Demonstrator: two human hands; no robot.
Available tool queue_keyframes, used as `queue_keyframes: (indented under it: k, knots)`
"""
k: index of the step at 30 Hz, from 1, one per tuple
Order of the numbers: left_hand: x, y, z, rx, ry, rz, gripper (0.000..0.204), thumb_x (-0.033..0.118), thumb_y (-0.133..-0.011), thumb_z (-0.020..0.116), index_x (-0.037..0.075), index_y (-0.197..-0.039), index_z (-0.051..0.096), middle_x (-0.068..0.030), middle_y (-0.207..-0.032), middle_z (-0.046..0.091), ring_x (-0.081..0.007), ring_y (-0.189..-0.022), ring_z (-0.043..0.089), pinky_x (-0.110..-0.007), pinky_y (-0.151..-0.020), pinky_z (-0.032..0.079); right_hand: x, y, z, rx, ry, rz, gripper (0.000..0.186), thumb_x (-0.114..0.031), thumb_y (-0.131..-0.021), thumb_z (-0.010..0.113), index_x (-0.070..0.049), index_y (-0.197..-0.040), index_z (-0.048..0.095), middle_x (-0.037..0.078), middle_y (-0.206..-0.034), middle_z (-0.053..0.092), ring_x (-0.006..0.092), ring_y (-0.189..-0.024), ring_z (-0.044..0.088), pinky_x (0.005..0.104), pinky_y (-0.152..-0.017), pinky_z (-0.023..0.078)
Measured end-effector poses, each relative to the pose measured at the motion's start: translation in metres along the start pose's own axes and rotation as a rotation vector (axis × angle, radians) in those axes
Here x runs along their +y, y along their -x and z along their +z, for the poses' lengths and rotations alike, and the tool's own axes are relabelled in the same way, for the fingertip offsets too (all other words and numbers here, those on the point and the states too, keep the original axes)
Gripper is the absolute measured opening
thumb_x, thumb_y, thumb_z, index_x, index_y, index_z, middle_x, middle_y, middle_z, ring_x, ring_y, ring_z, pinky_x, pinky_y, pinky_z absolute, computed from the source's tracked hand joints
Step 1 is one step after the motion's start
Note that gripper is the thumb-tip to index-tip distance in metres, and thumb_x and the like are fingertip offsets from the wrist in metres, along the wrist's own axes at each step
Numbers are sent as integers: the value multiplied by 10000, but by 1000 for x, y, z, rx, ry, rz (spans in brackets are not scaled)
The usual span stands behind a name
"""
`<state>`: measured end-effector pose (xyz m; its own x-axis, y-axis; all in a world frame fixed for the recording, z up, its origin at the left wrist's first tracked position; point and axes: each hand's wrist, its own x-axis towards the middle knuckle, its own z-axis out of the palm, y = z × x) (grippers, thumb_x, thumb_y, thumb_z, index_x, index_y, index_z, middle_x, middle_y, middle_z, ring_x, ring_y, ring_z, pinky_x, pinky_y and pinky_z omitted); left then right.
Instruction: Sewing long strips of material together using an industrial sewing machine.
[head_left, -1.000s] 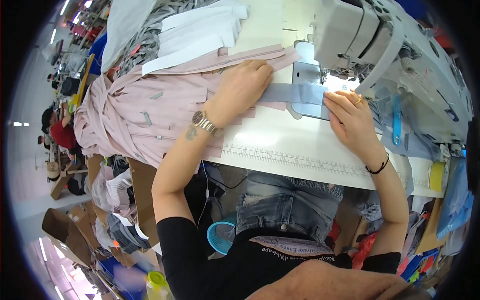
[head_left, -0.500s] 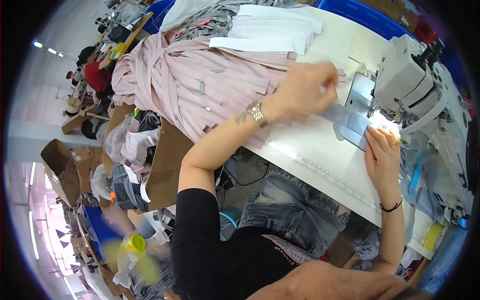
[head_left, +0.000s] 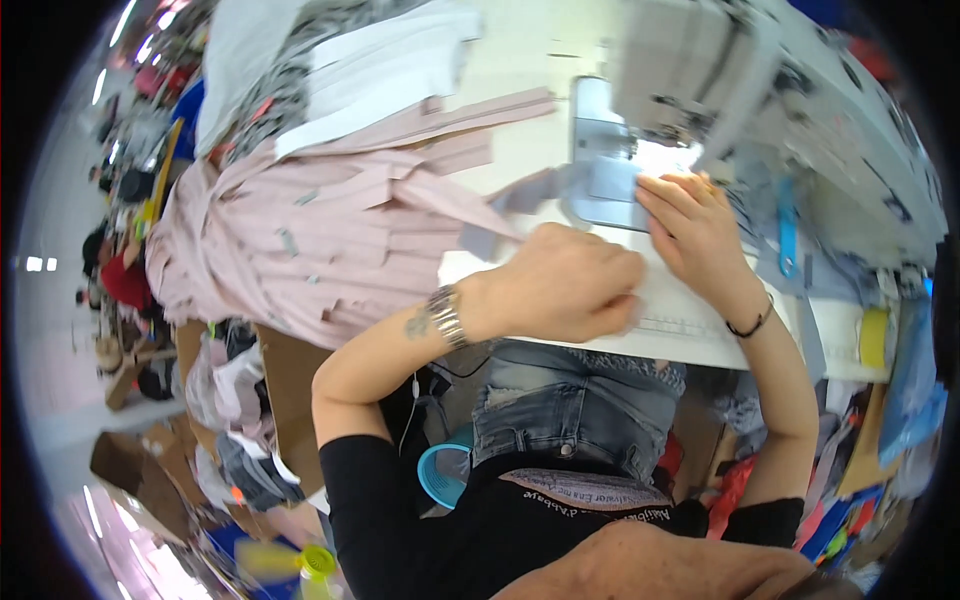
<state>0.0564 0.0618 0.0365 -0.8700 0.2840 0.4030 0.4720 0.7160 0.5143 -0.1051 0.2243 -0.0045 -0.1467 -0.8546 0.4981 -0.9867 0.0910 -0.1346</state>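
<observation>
Blue-grey fabric piece (head_left: 610,185) lies flat on the white sewing table (head_left: 700,330), far and slightly right of centre, just in front of the sewing machine (head_left: 700,70), whose pale body fills the far right

Head view: the right hand (head_left: 695,235) rests on the near right edge of that piece, fingers stretched out almost flat and close together, pressing the cloth down rather than gripping it. A dark band circles its wrist. The left hand (head_left: 565,285) hovers just near and left of the piece, blurred, its fingers curled in toward the palm; whether it pinches anything I cannot tell. A metal watch (head_left: 445,315) sits on that wrist

Left of the hands, a big heap of pink striped garments (head_left: 300,240) spills over the table's edge, with folded white cloth (head_left: 380,60) stacked beyond it

The piece looks thin, light and limp, likely to slide or wrinkle on the smooth top. Flat fingertips on its near edge, or a light pinch at a corner, seem the best places to take it
</observation>
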Motion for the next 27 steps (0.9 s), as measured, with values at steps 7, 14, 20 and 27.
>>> queue_keyframes:
  k: [7,14,20,27]
  knots:
    - [-39,-15,-25,38,168,-346,124,155,-871,659,32,-863,639,-112,-729,661,-276,-655,657,-360,-579,489,-1,0,2,30,-1,-3,260,-114,-801,699,-46,-1052,702,11,-1161,649,189,-1066,596,400,-990,440]
    - [-77,-31,-17,-1,-41,-607,186,189,-879,690,5,-893,670,-153,-749,690,-271,-667,676,-348,-613,506,-4,1,1,51,-33,47,235,-115,-791,716,-70,-1021,703,36,-1092,637,223,-1055,589,419,-1002,444]
    - [-81,-30,-20,-12,-22,-590,201,209,-875,698,12,-893,664,-138,-722,686,-275,-643,668,-354,-601,499,-3,2,3,50,-30,60,236,-113,-779,726,-81,-1011,699,54,-1066,624,243,-1055,581,425,-1016,440]
    - [-77,-36,-24,-68,-5,-565,197,217,-868,707,35,-930,664,-125,-707,679,-277,-643,661,-369,-588,489,-2,3,4,47,-37,49,244,-108,-757,735,-68,-994,698,48,-1048,612,242,-1054,567,416,-1014,439]
